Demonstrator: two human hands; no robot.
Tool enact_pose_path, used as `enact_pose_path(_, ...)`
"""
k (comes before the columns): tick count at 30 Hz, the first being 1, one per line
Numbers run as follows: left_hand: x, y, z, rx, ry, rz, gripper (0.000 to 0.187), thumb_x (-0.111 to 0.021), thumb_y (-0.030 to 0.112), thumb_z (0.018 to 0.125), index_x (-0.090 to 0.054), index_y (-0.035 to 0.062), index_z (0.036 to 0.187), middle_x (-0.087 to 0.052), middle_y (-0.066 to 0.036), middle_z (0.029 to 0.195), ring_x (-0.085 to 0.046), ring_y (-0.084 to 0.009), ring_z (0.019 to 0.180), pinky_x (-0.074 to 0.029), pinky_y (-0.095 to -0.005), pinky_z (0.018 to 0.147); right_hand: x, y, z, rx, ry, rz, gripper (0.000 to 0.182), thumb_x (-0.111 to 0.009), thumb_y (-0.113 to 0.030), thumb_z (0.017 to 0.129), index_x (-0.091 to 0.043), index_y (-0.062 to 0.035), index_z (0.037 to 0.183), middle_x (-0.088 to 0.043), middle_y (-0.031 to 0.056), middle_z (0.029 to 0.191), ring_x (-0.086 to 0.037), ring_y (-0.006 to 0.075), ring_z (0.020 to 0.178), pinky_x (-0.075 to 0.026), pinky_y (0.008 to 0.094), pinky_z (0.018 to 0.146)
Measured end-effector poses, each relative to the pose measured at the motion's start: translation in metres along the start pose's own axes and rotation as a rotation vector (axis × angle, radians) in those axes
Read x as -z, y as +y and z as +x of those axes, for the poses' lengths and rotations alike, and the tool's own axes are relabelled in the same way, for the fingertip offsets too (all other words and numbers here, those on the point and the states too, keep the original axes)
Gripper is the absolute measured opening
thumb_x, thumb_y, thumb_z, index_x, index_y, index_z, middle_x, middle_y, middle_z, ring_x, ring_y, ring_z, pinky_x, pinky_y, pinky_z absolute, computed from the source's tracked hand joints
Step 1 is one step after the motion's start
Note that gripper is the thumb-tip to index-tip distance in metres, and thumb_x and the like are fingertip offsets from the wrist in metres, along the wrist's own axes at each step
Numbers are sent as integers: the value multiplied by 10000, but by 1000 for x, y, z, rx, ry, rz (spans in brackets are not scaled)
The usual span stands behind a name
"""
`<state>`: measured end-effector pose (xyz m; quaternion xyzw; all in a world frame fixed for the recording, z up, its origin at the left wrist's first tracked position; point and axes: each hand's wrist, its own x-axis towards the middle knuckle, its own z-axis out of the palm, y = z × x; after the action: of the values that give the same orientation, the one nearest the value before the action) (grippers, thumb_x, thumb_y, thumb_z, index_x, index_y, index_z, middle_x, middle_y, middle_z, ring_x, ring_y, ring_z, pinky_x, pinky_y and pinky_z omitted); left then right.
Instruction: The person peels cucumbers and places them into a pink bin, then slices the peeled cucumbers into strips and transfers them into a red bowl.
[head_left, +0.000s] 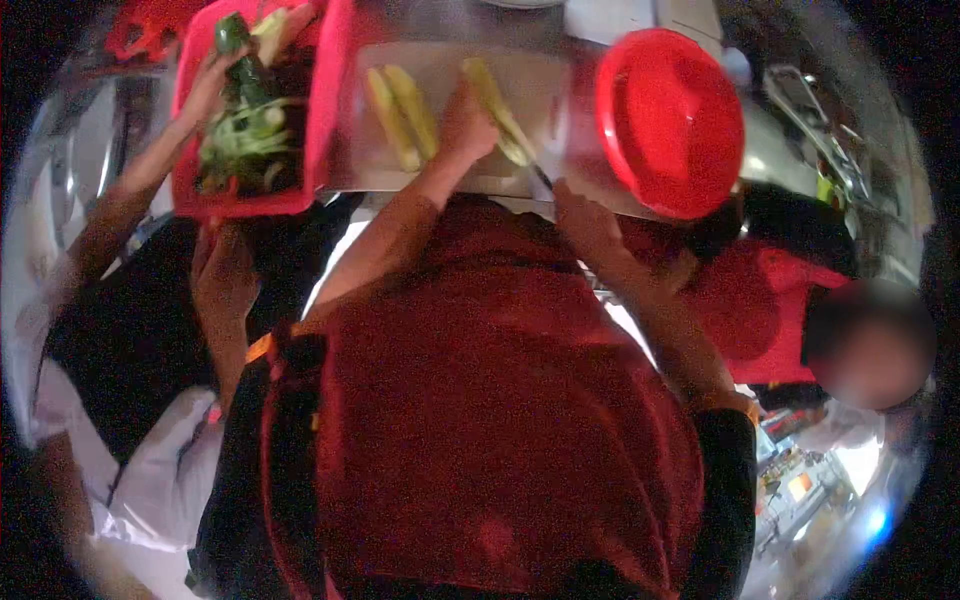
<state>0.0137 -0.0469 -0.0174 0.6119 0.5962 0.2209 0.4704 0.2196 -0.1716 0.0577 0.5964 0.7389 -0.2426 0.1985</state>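
On a pale cutting board (375, 172) my left hand (468, 122) holds a long green-yellow vegetable piece (497, 108), its fingers closed along the left side. My right hand (588, 222) is wrapped round a knife (543, 178), whose tip end meets the lower end of that piece. Two more long pieces (403, 115) lie side by side on the board, left of my left hand. The knife's blade is mostly hidden or blurred.
Right of the board stands a round red container (672, 125). At the left, a co-worker's hand (212, 85) holds a dark green vegetable (232, 38) over a pink bin (314, 110) with peelings. Another person stands at the right.
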Motion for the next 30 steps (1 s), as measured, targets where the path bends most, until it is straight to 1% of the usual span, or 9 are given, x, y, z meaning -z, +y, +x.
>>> enact_pose_path(2, -21, -12, -2, -257, 358, 302, 889, -680, 133, 726, -184, -12, 1449, -457, -293, 1305, -464, -417, 1214, -392, -444, 1018, -43, 27, 12, 132, 127, -258, 296, -495, -144, 907, -493, -18, 1175, -660, 208, 895, -679, 341, 794, -540, 436, 635)
enact_pose_path(5, 16, -56, -3, -7, 328, 349, 860, -721, 191, 695, -280, -8, 1407, -438, -288, 1318, -422, -410, 1248, -349, -462, 1049, -8, -3, 12, -36, -101, 188, 325, -362, -222, 974, -529, -45, 1188, -646, 220, 991, -657, 328, 892, -511, 487, 795)
enact_pose_path(7, -55, -82, 33, -35, 282, 349, 772, -715, 247, 713, -374, -5, 1358, -484, -264, 1274, -469, -393, 1199, -367, -482, 1021, -44, 2, 21, 7, -7, 117, 331, -353, -236, 974, -534, -42, 1171, -644, 225, 983, -650, 344, 904, -506, 492, 798)
enact_pose_path(8, -74, -116, 41, -187, 393, 388, 613, -703, 260, 748, -481, -6, 1253, -574, -205, 1138, -581, -353, 1008, -454, -485, 908, -62, 13, 22, -37, 20, 66, 335, -348, -243, 974, -536, -40, 1162, -644, 227, 979, -647, 352, 910, -504, 495, 800)
enact_pose_path(12, -2, 22, -14, -88, 180, 117, 745, -558, 65, 859, -132, 30, 1469, -542, -238, 1245, -549, -353, 1151, -454, -424, 964, -55, 25, 26, -214, 12, 283, 357, -329, -270, 974, -546, -34, 1128, -640, 236, 964, -633, 384, 935, -495, 505, 807)
enact_pose_path(14, -25, -10, 4, -83, 238, 207, 767, -555, 70, 853, -99, 22, 1468, -555, -244, 1219, -579, -367, 1088, -475, -431, 924, -46, 38, 38, -74, -141, 152, 366, -311, -258, 974, -515, -17, 1159, -631, 271, 951, -618, 422, 958, -481, 525, 831)
enact_pose_path(15, -26, -19, 10, -79, 290, 260, 790, -552, 74, 847, -66, 15, 1467, -568, -250, 1193, -609, -382, 1024, -496, -438, 883, -59, 53, 40, 147, 39, 196, 448, -467, -190, 904, -378, 26, 1286, -592, 314, 1066, -628, 432, 920, -514, 499, 796)
enact_pose_path(24, 21, 14, -3, 217, 160, 146, 857, -642, 195, 788, -137, -81, 1423, -512, -325, 1210, -547, -437, 1083, -461, -441, 927, -16, 38, 6, 197, 243, 493, 427, -474, -277, 925, -441, 12, 1237, -564, 307, 1138, -573, 461, 1015, -456, 527, 890)
enact_pose_path(30, 1, -2, 7, -45, 311, 344, 821, -660, 195, 768, -209, -107, 1385, -460, -333, 1234, -503, -450, 1109, -436, -459, 937, -11, 28, 9, 115, 485, 632, 334, -509, -239, 914, -466, -25, 1168, -588, 298, 960, -573, 495, 859, -455, 542, 803)
